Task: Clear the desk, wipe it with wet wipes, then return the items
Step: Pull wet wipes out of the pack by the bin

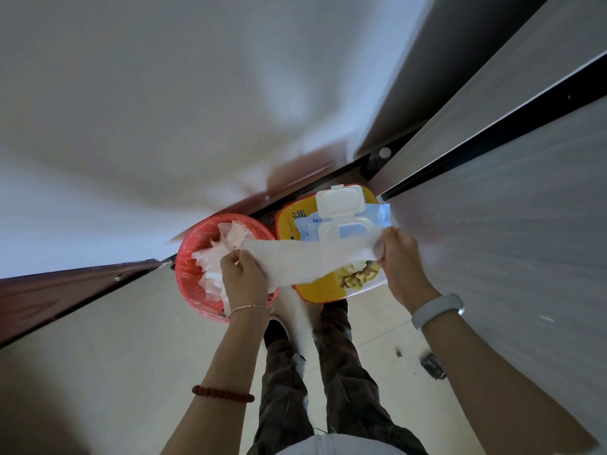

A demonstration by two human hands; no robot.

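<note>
1. pale floor tiles [108,339] fill the lower view, with a white wall at the top and grey panels at the right; whether any of these panels is the desk i cannot tell.
2. both hands are held apart, each clamped on 1 end of a white wet wipe [302,257].
3. left hand [244,280] pinches the wipe's left end with curled fingers, above the red waste bin [190,274].
4. right hand [404,267] grips the right end, bunched in its fingers.
5. stretched between the 2 hands, the wipe has its long axis running left to right, the right end slightly higher; a loose flap hangs down from its lower edge.
6. just behind the wipe, the blue wipes pack [345,221] lies on a yellow box [322,293] with its white lid [340,198] flipped open, pointing away from the person.
7. crumpled white tissues [226,244] fill the bin.
</note>
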